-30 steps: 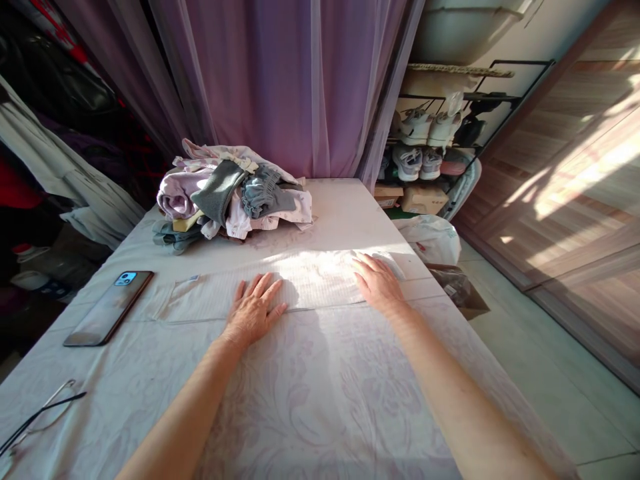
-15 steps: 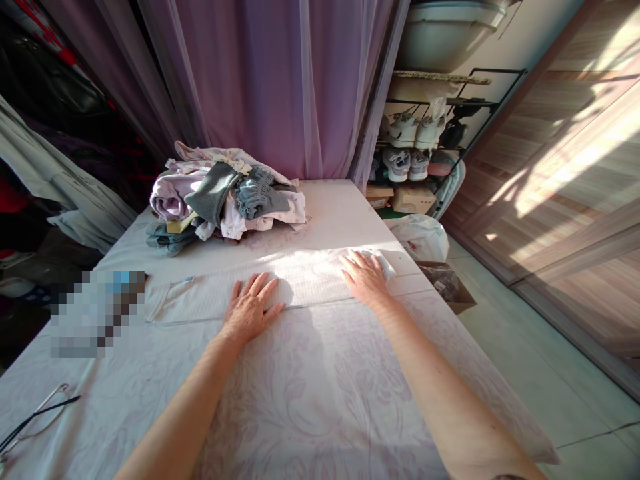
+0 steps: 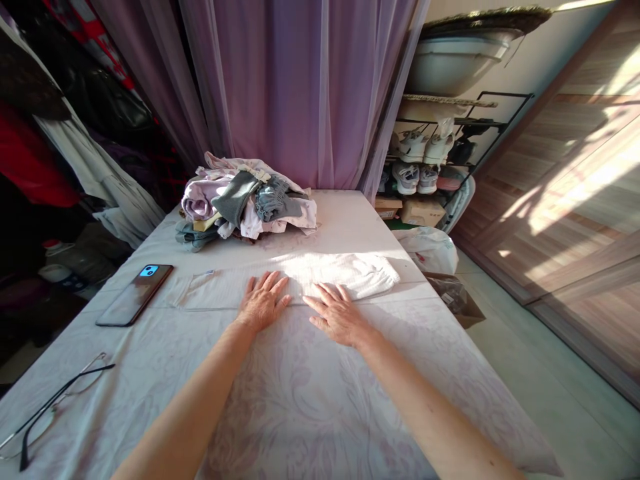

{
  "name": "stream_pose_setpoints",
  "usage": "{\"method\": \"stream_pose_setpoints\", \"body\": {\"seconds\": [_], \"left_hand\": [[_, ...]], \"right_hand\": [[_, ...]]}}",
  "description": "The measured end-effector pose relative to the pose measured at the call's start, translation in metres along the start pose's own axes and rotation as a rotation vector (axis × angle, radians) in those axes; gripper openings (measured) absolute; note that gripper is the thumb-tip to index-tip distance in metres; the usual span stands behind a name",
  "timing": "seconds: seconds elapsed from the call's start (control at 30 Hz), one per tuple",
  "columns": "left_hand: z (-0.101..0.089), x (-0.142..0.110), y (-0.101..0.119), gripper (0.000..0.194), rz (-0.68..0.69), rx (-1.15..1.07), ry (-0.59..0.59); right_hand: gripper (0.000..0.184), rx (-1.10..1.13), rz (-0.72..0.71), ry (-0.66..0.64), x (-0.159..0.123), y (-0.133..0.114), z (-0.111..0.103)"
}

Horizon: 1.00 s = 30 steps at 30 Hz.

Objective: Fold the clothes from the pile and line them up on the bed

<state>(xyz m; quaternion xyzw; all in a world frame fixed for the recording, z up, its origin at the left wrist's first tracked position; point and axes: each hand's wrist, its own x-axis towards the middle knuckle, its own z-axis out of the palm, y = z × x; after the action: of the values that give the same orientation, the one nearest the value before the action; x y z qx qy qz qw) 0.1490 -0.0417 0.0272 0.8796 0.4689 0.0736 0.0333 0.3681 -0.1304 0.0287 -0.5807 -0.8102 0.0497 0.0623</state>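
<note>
A thin white cloth garment (image 3: 345,274) lies flat across the middle of the table, folded or smoothed into a wide band. My left hand (image 3: 263,303) rests palm down on its near edge, fingers spread. To the right, my right hand (image 3: 337,315) lies the same way, touching the near edge with its fingertips on the cloth. Neither hand grips anything. Farther back stands a loose pile of lilac, grey and white clothes (image 3: 245,203). A smartphone (image 3: 135,295) lies to the left of my hands, and a pair of thin-framed glasses (image 3: 60,407) lies near the left table edge.
The table has a pale floral sheet (image 3: 310,400) over it. Behind it hangs a purple curtain (image 3: 300,93). At right stand a shoe rack (image 3: 425,160), a white plastic bag (image 3: 430,250) and a cardboard box (image 3: 453,300) on the floor. Dark hanging clothes (image 3: 30,167) fill the left.
My right hand has slid left along the cloth's near edge, closer to my left hand. The cloth's right end now lies uncovered and smoothed. The view has tilted slightly upward.
</note>
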Motion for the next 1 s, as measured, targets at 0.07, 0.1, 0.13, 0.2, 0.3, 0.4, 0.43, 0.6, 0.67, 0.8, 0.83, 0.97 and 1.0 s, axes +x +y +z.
{"method": "stream_pose_setpoints", "body": {"seconds": [0.07,0.1,0.13,0.2,0.3,0.4,0.43,0.6,0.67,0.8,0.83,0.97,1.0], "left_hand": [[-0.001,0.000,0.008,0.054,-0.042,-0.006,-0.016],[-0.001,0.000,0.012,0.054,-0.064,-0.013,-0.013],[0.000,-0.001,0.017,0.054,-0.081,-0.020,-0.003],[0.003,-0.002,0.024,0.054,-0.094,-0.031,0.025],[0.007,-0.005,0.028,0.055,-0.099,-0.042,0.051],[0.009,-0.006,0.023,0.054,-0.102,-0.047,0.061],[0.009,-0.007,0.021,0.053,-0.104,-0.046,0.065],[0.004,-0.014,0.004,0.051,-0.145,-0.004,0.072],[0.002,-0.020,-0.006,0.052,-0.186,0.026,0.070],[-0.002,-0.038,-0.031,0.056,-0.306,0.074,0.109],[-0.002,-0.043,-0.038,0.057,-0.333,0.080,0.125],[-0.006,-0.065,-0.059,0.055,-0.427,0.086,0.159],[-0.008,-0.070,-0.062,0.055,-0.448,0.084,0.155]], "right_hand": [[0.052,-0.001,0.007,0.010,0.002,-0.005,0.001],[0.052,-0.001,0.005,0.015,0.003,-0.007,0.001],[0.052,-0.004,0.000,0.018,0.004,-0.010,0.002],[0.052,-0.013,-0.008,0.019,0.005,-0.011,0.004],[0.052,-0.043,0.050,0.041,-0.004,0.003,0.005],[0.051,-0.105,0.216,0.087,-0.027,0.033,0.005],[0.051,-0.126,0.280,0.103,-0.035,0.044,0.005],[0.051,-0.161,0.531,0.133,-0.066,0.082,0.005],[0.051,-0.161,0.573,0.128,-0.069,0.085,0.004],[0.051,-0.162,0.568,0.138,-0.066,0.081,0.002],[0.051,-0.161,0.561,0.141,-0.066,0.080,0.002],[0.050,-0.175,0.521,0.191,-0.069,0.081,0.004],[0.050,-0.186,0.509,0.219,-0.070,0.082,0.005]]}}
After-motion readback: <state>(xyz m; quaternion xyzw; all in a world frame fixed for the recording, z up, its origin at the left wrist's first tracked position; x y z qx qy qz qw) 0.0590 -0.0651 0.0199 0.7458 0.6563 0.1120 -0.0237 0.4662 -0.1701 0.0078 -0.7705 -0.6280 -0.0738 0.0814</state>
